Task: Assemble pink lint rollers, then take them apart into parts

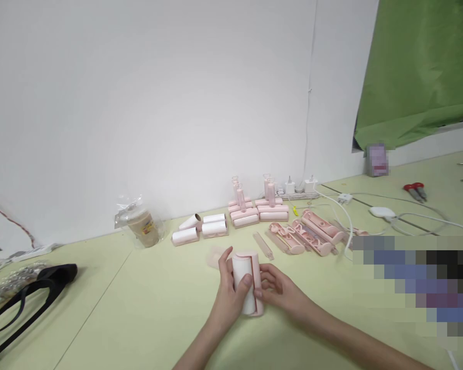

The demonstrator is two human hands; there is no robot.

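left hand (230, 283) is wrapped round the white roll (241, 267), right hand (277, 288) is pinching its pink casing (256, 267); it's all right of the drink cup (143, 228), nearer the person; imo uneven thumb pressure could skew the roll or pop it loose

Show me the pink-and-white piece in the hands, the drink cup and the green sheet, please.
Pink-and-white piece (242, 266), head view: its white rounded side.
Drink cup (143, 229), head view: its side wall.
Green sheet (420, 74), head view: middle of its face.
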